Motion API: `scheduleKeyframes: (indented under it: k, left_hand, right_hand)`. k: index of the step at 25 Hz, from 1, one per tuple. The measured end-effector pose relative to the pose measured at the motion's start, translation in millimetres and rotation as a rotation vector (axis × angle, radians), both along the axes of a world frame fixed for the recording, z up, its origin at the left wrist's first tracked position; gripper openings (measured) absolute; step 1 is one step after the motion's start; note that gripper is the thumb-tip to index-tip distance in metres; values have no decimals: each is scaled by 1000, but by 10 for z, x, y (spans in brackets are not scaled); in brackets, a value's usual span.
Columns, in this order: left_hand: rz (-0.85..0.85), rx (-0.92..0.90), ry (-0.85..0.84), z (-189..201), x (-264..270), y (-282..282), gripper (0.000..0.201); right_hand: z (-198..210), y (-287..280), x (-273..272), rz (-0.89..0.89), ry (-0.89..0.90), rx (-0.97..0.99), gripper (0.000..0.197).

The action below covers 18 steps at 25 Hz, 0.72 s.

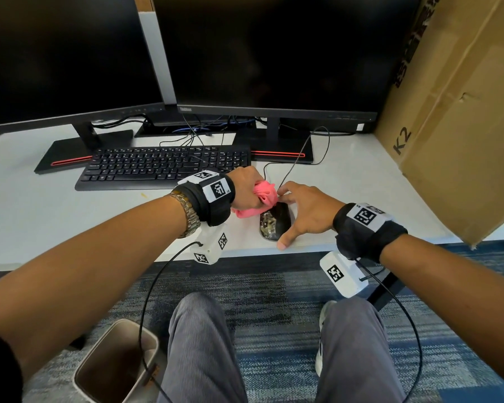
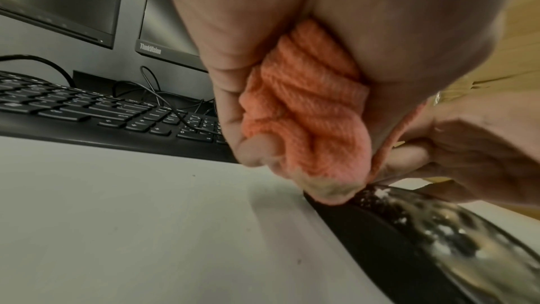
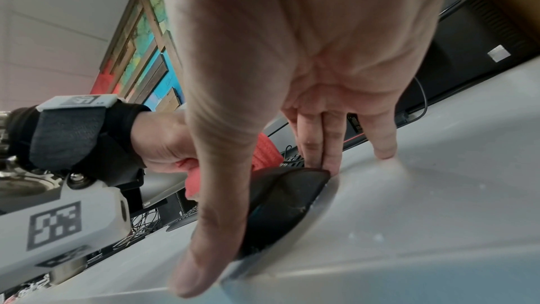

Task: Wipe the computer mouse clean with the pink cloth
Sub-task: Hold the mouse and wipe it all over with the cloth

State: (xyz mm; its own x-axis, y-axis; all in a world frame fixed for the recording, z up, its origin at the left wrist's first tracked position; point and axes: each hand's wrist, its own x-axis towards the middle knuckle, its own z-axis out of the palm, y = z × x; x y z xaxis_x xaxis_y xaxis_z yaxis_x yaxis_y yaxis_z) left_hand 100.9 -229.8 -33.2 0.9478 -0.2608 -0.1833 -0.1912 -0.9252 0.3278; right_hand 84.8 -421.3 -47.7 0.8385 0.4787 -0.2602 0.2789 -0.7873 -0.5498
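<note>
The black computer mouse [image 1: 275,223] lies near the desk's front edge, its rear top smeared with pale, crumbly grime [image 2: 444,228]. My left hand [image 1: 246,189] grips the bunched pink cloth [image 1: 264,195] and presses its soiled tip [image 2: 330,191] onto the mouse's front left. My right hand [image 1: 303,210] spans the mouse from the right. Its thumb [image 3: 204,239] runs along the near side, and two fingertips [image 3: 327,158] touch the front edge, so the mouse [image 3: 286,198] is held between them. The little finger rests on the desk.
A black keyboard [image 1: 163,167] lies just behind my left hand, with two dark monitors [image 1: 274,53] on stands behind it. The mouse cable [image 1: 300,152] loops toward them. A large cardboard box [image 1: 460,112] stands at the right. A bin [image 1: 114,365] sits on the floor.
</note>
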Motion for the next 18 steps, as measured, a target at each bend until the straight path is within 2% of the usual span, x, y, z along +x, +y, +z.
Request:
scheduleKeyframes:
  k: [5,11,18]
  left_hand:
    - [-35,-27,3,5,-64,50,18]
    - [7,-69,-49,-36,-23,40,21]
    - [28,-78,-32,-85,-78,67,29]
  right_hand:
    - [4,1,-7,-6,-2,-6,113]
    - [2,12,3,-3,3,-6,115]
    - [5,8,1,-6,-3,-3,114]
